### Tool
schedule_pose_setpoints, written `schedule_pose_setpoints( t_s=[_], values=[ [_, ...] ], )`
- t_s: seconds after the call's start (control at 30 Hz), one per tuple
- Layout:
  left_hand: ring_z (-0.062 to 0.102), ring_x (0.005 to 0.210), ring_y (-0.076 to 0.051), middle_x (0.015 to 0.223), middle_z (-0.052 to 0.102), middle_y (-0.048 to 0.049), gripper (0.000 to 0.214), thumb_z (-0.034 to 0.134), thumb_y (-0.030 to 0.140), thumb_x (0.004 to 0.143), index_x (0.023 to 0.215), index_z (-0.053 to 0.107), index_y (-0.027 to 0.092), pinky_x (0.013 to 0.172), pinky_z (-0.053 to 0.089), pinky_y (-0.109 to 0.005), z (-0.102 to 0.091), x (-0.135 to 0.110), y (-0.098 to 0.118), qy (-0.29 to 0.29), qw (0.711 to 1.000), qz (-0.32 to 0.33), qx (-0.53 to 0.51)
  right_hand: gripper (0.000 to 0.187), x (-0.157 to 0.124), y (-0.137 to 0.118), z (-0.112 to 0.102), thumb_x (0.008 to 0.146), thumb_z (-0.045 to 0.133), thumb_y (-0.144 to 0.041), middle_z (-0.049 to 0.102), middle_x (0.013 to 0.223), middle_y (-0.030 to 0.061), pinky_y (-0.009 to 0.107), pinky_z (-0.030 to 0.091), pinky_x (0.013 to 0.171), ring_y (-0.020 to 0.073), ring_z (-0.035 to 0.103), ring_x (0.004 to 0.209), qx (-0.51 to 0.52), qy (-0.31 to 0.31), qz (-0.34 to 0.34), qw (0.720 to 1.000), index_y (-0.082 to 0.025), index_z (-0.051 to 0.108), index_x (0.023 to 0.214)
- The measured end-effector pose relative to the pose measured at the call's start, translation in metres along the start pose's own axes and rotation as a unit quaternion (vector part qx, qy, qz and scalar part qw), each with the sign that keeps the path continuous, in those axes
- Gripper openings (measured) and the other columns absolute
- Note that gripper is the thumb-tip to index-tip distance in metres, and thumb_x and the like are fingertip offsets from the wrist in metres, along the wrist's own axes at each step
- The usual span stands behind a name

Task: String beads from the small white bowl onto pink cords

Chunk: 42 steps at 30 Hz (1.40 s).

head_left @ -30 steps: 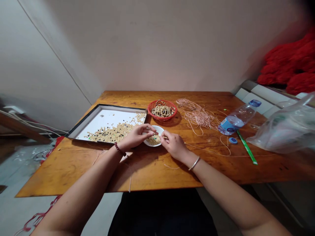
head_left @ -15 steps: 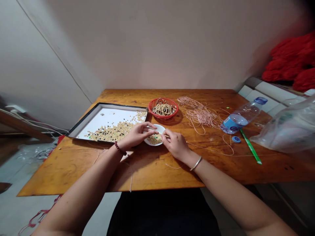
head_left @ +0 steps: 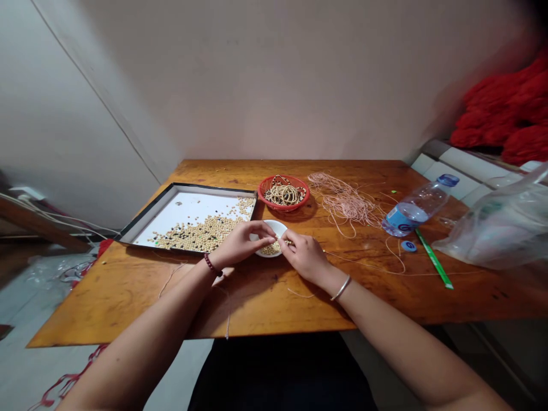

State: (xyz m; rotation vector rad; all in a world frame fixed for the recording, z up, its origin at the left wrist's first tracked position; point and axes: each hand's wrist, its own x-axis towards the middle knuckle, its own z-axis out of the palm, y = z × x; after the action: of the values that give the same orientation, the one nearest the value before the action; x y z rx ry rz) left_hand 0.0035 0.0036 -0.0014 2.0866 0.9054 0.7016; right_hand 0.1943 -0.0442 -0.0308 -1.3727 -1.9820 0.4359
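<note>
Over a small white bowl (head_left: 281,227) of pale beads (head_left: 269,249), my two hands meet at the fingertips. My left hand (head_left: 242,242) is closed in a pinch, with what looks like a small pale bead at its tips. My right hand (head_left: 306,255) is closed round a beaded string (head_left: 289,242); a few beads show by its fingers, and thin cord trails off to the right. Left of the bowl lies a shallow black-edged tray (head_left: 171,208) with many loose cream and dark beads (head_left: 201,233).
Behind the bowl stands a red basket (head_left: 283,207) of bead strands. Tangled pink cord (head_left: 353,205) lies right of it. Further right are a tilted water bottle (head_left: 411,212), a blue cap (head_left: 408,246), a green strip (head_left: 434,260) and a plastic bag (head_left: 496,228).
My left fingertips have moved up from the bowl and right to meet my right fingertips, closing into a pinch. My right hand has hardly moved. The view has shifted slightly.
</note>
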Motion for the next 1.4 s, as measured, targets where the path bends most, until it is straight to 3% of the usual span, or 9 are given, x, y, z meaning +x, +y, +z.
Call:
schedule_pose_setpoints(
  t_s=[0.07, 0.17, 0.23, 0.53, 0.77, 0.87, 1.0, 1.23, 1.4],
  values=[
    [0.061, 0.084, -0.017, 0.089, 0.070, -0.0062, 0.027, 0.060, 0.043, 0.085, 0.087, 0.068, 0.017, 0.081, 0.046, -0.032, 0.005, -0.002, -0.001, 0.031, 0.993, 0.041, 0.104, 0.025, 0.000, 0.000, 0.000, 0.093, 0.041, -0.036, 0.066, 0.070, 0.0037, 0.023, 0.037, 0.060, 0.0162, 0.060, 0.062, 0.013, -0.006, -0.008, 1.000, -0.021, 0.060, 0.085],
    [0.055, 0.091, -0.021, 0.086, 0.070, -0.0056, 0.026, 0.056, 0.042, 0.088, 0.085, 0.070, 0.021, 0.087, 0.038, -0.037, 0.010, -0.005, -0.001, 0.083, 0.954, 0.100, 0.271, 0.029, 0.001, 0.002, 0.000, 0.094, 0.037, -0.035, 0.064, 0.069, 0.0032, 0.023, 0.038, 0.061, 0.0157, 0.059, 0.063, 0.039, -0.005, -0.011, 0.999, -0.021, 0.059, 0.082],
    [0.052, 0.091, -0.021, 0.087, 0.069, -0.0054, 0.025, 0.053, 0.040, 0.090, 0.087, 0.071, 0.023, 0.086, 0.037, -0.037, 0.011, -0.006, 0.000, 0.077, 0.934, 0.134, 0.323, 0.032, 0.002, 0.003, 0.001, 0.095, 0.036, -0.035, 0.064, 0.068, 0.0034, 0.023, 0.038, 0.061, 0.0158, 0.058, 0.064, 0.045, 0.001, -0.004, 0.999, -0.020, 0.059, 0.078],
    [0.048, 0.082, -0.019, 0.087, 0.062, -0.0070, 0.023, 0.043, 0.025, 0.094, 0.096, 0.065, 0.019, 0.075, 0.038, -0.031, 0.011, -0.008, 0.001, 0.073, 0.901, 0.171, 0.392, 0.030, 0.003, 0.007, 0.002, 0.093, 0.041, -0.040, 0.067, 0.075, 0.0027, 0.024, 0.039, 0.064, 0.0166, 0.060, 0.069, 0.064, -0.011, 0.012, 0.998, -0.021, 0.063, 0.089],
    [0.055, 0.080, -0.020, 0.084, 0.066, -0.0070, 0.029, 0.044, 0.041, 0.094, 0.098, 0.060, 0.017, 0.074, 0.040, -0.031, 0.009, -0.007, 0.000, 0.131, 0.917, 0.089, 0.366, 0.028, 0.009, 0.011, 0.003, 0.089, 0.047, -0.039, 0.067, 0.076, 0.0033, 0.024, 0.041, 0.064, 0.0163, 0.060, 0.070, 0.153, 0.006, 0.041, 0.987, -0.017, 0.064, 0.083],
    [0.054, 0.074, -0.019, 0.073, 0.065, -0.0072, 0.036, 0.037, 0.040, 0.095, 0.084, 0.063, 0.017, 0.070, 0.040, -0.030, 0.004, -0.007, 0.001, 0.064, 0.914, 0.066, 0.394, 0.026, 0.013, 0.017, 0.004, 0.086, 0.049, -0.038, 0.066, 0.076, 0.0041, 0.026, 0.043, 0.067, 0.0172, 0.060, 0.072, 0.182, 0.038, 0.073, 0.980, -0.017, 0.062, 0.079],
    [0.053, 0.070, -0.019, 0.068, 0.064, -0.0078, 0.043, 0.040, 0.041, 0.093, 0.067, 0.063, 0.017, 0.072, 0.040, -0.031, 0.001, -0.008, 0.002, -0.018, 0.916, 0.085, 0.392, 0.024, 0.018, 0.027, 0.006, 0.083, 0.051, -0.038, 0.065, 0.073, 0.0030, 0.026, 0.043, 0.067, 0.0161, 0.059, 0.071, 0.236, 0.063, 0.105, 0.964, -0.017, 0.061, 0.076],
    [0.058, 0.068, -0.018, 0.072, 0.066, -0.0068, 0.040, 0.044, 0.047, 0.090, 0.077, 0.071, 0.020, 0.062, 0.038, -0.027, 0.002, -0.010, 0.003, -0.071, 0.931, 0.054, 0.353, 0.023, 0.024, 0.031, 0.008, 0.076, 0.053, -0.039, 0.061, 0.069, 0.0015, 0.027, 0.044, 0.069, 0.0148, 0.057, 0.069, 0.318, 0.051, 0.153, 0.934, -0.017, 0.059, 0.071],
    [0.061, 0.068, -0.018, 0.080, 0.071, -0.0065, 0.038, 0.048, 0.051, 0.087, 0.087, 0.073, 0.022, 0.059, 0.037, -0.025, -0.002, -0.011, 0.002, -0.071, 0.946, 0.033, 0.314, 0.029, 0.022, 0.030, 0.008, 0.078, 0.054, -0.045, 0.048, 0.057, -0.0031, 0.023, 0.035, 0.051, 0.0114, 0.044, 0.053, 0.334, 0.044, 0.152, 0.929, -0.017, 0.059, 0.073]
  ],
)
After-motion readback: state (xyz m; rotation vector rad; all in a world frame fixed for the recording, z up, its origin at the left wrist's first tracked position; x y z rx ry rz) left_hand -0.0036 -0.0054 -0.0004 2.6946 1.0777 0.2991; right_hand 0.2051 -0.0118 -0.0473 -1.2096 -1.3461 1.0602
